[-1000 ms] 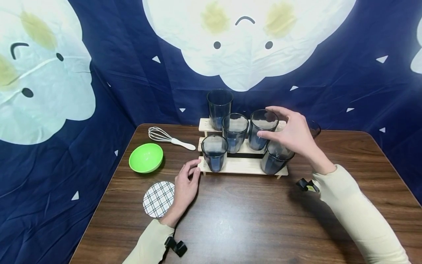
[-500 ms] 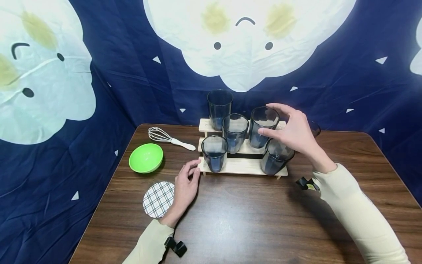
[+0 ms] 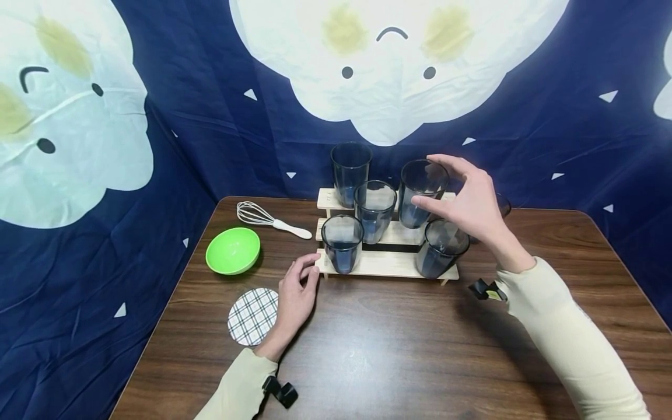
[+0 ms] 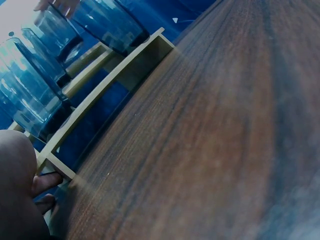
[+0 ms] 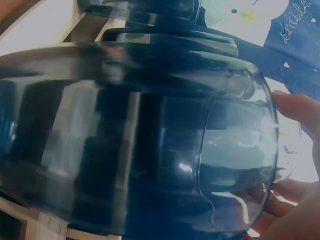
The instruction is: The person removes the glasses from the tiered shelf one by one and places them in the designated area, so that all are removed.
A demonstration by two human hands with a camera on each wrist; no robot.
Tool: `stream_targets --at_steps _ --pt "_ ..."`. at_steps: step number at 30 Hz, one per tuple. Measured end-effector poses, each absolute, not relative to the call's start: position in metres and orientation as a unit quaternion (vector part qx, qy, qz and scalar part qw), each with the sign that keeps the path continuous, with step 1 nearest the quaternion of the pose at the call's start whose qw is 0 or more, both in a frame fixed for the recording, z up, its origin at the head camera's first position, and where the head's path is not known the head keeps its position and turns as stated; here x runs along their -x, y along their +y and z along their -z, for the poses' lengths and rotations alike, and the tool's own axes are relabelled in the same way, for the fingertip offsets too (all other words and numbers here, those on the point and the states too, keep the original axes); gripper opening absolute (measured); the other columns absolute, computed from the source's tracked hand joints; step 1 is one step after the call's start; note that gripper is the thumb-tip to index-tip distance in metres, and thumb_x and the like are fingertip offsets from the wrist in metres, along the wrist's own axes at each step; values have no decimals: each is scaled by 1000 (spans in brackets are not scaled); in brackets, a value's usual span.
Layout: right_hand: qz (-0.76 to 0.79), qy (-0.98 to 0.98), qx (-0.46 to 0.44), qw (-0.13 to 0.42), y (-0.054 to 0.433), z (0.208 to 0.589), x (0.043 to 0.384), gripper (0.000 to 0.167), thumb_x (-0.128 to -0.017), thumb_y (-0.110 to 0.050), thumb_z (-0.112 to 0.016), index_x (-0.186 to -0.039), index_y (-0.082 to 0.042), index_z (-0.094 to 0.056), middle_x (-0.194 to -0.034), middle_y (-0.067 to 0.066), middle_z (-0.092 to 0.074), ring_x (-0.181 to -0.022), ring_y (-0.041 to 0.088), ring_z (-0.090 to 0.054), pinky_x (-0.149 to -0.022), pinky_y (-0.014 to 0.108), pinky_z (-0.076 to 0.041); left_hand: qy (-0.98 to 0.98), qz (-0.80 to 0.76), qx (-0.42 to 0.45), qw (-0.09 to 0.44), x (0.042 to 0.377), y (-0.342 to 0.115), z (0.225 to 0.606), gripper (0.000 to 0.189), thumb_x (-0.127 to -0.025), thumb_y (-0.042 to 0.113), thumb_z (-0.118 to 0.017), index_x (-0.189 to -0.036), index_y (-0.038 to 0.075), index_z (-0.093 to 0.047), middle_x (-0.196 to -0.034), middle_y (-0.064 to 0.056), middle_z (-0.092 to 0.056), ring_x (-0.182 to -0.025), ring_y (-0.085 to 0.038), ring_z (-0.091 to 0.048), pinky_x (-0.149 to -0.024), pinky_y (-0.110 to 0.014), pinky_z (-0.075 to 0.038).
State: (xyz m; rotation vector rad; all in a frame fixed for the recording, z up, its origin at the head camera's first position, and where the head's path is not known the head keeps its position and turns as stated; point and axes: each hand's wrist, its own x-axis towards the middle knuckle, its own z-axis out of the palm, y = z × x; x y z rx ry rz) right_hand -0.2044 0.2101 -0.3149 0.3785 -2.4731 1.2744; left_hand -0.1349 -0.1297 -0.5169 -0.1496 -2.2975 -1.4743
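Observation:
My right hand (image 3: 472,201) pinches a smoky blue drinking glass (image 3: 413,218) near its rim, thumb in front and fingers behind. This glass stands upright over the middle shelf of a three-tier wooden rack (image 3: 385,265). In the right wrist view the held glass (image 5: 150,145) fills most of the picture. My left hand (image 3: 295,297) holds the rack's front left corner, its fingers (image 4: 46,182) bent at the end leg. Similar glasses stand on the rack: a front left glass (image 3: 342,248), a front right glass (image 3: 440,252), a middle left glass (image 3: 375,213) and a back left glass (image 3: 350,175).
Another glass (image 3: 504,205) at the back right is mostly hidden behind my right hand. To the left lie a white whisk (image 3: 275,223), a green bowl (image 3: 233,251) and a checked round coaster (image 3: 252,318) on the wooden table (image 3: 378,350). A blue cloth (image 3: 525,140) hangs behind.
My right hand has raised the glass up and slightly back from the middle shelf. The left hand has stayed at the rack's corner.

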Motion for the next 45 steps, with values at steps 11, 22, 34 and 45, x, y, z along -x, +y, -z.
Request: stream_targets --at_steps 11,22,34,45 --pt "-477 -842 -141 208 207 312 206 69 -80 -16 -99 -144 -17 -74 -125 10 -78 -113 3 -66 -104 23 -45 -826 524 50 205 137 -131 522 24 -108 16 -69 -131 18 -77 -115 -11 -84 -106 -21 -82 -103 -41 -54" --pt "-509 -814 -144 238 205 307 208 70 -79 -9 -98 -145 -14 -74 -122 9 -77 -115 7 -66 -105 23 -46 -831 517 46 201 139 -132 526 24 -109 16 -69 -132 20 -77 -119 -8 -82 -106 -19 -82 -105 -37 -52" --pt "-544 -781 -153 265 205 296 205 65 -79 -3 -95 -141 -8 -75 -114 -2 -76 -110 14 -68 -103 26 -49 -828 518 53 208 139 -131 524 24 -108 16 -69 -131 17 -77 -119 -12 -82 -105 -21 -82 -104 -40 -54" --pt "-564 -766 -142 273 205 286 196 60 -81 -4 -93 -139 -12 -77 -113 -1 -76 -107 17 -69 -87 22 -52 -824 524 57 209 138 -130 523 24 -108 14 -69 -131 16 -77 -124 -12 -80 -107 -22 -82 -104 -36 -55"
